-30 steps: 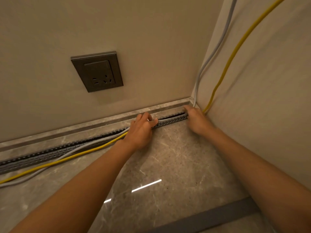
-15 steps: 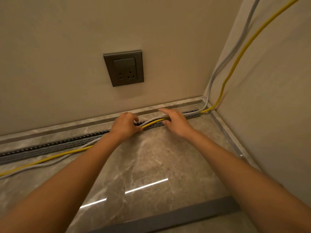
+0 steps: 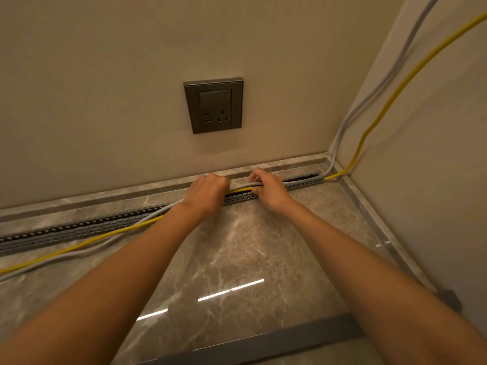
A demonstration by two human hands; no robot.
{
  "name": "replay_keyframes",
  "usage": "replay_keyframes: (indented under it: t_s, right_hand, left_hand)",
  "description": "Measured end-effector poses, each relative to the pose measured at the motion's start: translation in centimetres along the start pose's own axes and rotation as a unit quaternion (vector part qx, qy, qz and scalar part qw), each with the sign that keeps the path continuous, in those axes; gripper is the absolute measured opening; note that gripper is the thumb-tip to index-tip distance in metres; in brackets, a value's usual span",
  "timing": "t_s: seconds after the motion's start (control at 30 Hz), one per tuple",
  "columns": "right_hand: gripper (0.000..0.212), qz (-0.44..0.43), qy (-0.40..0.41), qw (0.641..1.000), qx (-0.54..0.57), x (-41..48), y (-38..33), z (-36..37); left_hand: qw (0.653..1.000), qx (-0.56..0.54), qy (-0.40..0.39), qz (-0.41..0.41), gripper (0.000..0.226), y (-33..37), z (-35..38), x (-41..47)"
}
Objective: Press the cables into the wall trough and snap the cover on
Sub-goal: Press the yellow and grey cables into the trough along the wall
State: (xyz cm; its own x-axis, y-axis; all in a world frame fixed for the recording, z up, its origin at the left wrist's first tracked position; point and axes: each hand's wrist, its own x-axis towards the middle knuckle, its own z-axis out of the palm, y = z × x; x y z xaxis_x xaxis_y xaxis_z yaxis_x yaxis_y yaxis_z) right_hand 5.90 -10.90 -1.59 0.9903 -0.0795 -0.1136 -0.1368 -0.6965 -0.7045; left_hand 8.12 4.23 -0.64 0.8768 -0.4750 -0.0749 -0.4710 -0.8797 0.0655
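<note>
A grey slotted cable trough (image 3: 79, 229) runs along the foot of the wall on the marble surface. A yellow cable (image 3: 87, 242) and a grey cable (image 3: 66, 256) come down the right wall corner, enter the trough at its right end, and lie loose outside it on the left. My left hand (image 3: 208, 191) and my right hand (image 3: 266, 189) sit side by side over the trough's middle, both closed on the two cables, which bridge the small gap between them just above the trough. A long grey cover strip (image 3: 263, 343) lies near the front edge.
A dark wall socket (image 3: 214, 105) is set in the wall above my hands. The right wall (image 3: 421, 180) meets the back wall at the corner, with a marble skirting (image 3: 369, 214) along it. The polished marble surface (image 3: 237, 259) reflects a light strip.
Both hands have slid leftward along the trough, away from the corner. The cables to the right of my right hand now lie down in the trough.
</note>
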Motion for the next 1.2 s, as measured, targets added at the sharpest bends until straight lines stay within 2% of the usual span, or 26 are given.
replay_keyframes:
  t_s: [0.17,0.33,0.47,0.53,0.57,0.7,0.9,1.07,1.2]
  right_hand:
    - [0.015,0.014,-0.01,0.999,0.042,0.0,0.6,-0.4]
    - [0.012,0.011,0.022,0.999,0.044,0.2,1.1,-0.2]
    - [0.008,-0.008,0.038,0.998,0.057,0.2,1.4,0.1]
    - [0.002,-0.021,0.022,0.998,0.062,0.1,1.4,0.0]
    - [0.005,-0.028,0.01,0.998,0.058,0.0,1.5,-0.1]
    - [0.021,-0.054,-0.006,0.999,-0.002,-0.5,2.3,-0.2]
    - [0.048,-0.095,0.048,0.99,-0.091,-1.5,3.8,-1.0]
    - [0.037,-0.153,0.042,0.974,-0.164,-1.8,3.9,-1.2]
    - [0.038,-0.147,0.026,0.963,-0.224,-1.8,3.9,-1.3]
  left_hand:
    - [1.0,-0.007,0.021,-0.007,0.019,0.4,-0.3,0.2]
    - [0.996,-0.03,0.071,-0.048,0.022,1.3,0.3,-0.6]
    - [0.996,-0.035,0.075,-0.025,0.01,1.1,0.6,-1.1]
    - [0.997,-0.049,0.062,-0.006,0.009,0.8,0.6,-1.1]
    - [0.997,-0.045,0.057,0.006,0.01,0.9,0.7,-1.1]
    - [0.995,0.037,0.076,0.048,0.022,1.3,1.4,-1.4]
    - [0.997,0.067,0.044,0.006,0.025,1.7,1.5,-1.8]
    - [0.994,0.097,0.036,0.026,0.027,2.4,0.9,-1.7]
    - [0.993,0.107,0.041,0.033,0.026,3.0,0.9,-1.6]
